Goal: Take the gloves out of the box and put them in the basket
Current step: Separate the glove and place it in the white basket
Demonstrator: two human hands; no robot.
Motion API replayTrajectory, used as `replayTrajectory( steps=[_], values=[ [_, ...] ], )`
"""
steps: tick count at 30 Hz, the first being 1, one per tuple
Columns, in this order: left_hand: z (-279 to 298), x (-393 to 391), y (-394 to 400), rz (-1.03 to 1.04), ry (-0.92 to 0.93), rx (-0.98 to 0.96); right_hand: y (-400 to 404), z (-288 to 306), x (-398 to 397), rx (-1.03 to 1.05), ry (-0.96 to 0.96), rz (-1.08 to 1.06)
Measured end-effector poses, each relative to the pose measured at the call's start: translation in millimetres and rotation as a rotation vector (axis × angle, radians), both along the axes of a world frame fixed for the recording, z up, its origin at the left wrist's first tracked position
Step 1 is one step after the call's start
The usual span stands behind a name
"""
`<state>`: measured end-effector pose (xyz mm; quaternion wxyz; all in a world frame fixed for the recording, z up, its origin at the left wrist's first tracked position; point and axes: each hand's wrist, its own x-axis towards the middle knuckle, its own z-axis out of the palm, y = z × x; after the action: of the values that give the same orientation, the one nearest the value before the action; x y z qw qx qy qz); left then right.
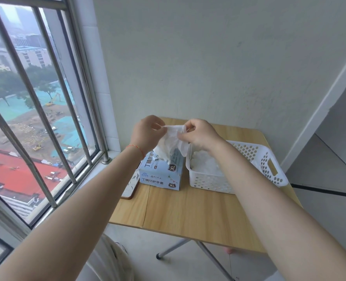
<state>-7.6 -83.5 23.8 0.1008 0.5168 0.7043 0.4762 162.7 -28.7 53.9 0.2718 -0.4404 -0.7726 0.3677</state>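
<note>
Both hands up: left hand and right hand pinch one white glove above the box by the table's left edge. Mid-transfer, I reckon; next, drop into basket at right edge.

Single head-worn wide-angle view, looking forward and steeply down from above the surface, near enough that both forearms span the frame. Window at 9 o'clock, wall at 12 o'clock.
</note>
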Motion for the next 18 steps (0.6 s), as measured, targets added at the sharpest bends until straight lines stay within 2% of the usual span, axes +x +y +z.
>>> replayTrajectory(
  steps=[3,6,9,12,15,18],
  values=[
    [-4.1,-3.3,-3.3,0.015,0.015,-0.052,-1.0,-6.6,1.3,-0.028,-0.019,-0.001],
    [-10.9,-2.2,-6.5,0.037,0.093,-0.127,-4.3,-5.6,1.1,-0.002,0.078,-0.05],
    [-18.1,-2.6,-8.6,0.05,0.088,-0.194,-2.8,-2.5,0.4,0.032,0.152,-0.09],
    [-18.8,-1.0,-10.7,0.023,-0.016,-0.228,-0.9,-0.8,0.0,0.05,0.162,-0.118],
    [-14.1,3.6,-12.2,-0.042,-0.192,-0.175,-0.1,-3.0,-0.5,0.045,0.149,-0.12],
    [-11.3,8.4,-13.9,-0.112,-0.151,-0.158,-0.9,-5.9,-3.7,0.025,0.145,-0.119]
  ],
)
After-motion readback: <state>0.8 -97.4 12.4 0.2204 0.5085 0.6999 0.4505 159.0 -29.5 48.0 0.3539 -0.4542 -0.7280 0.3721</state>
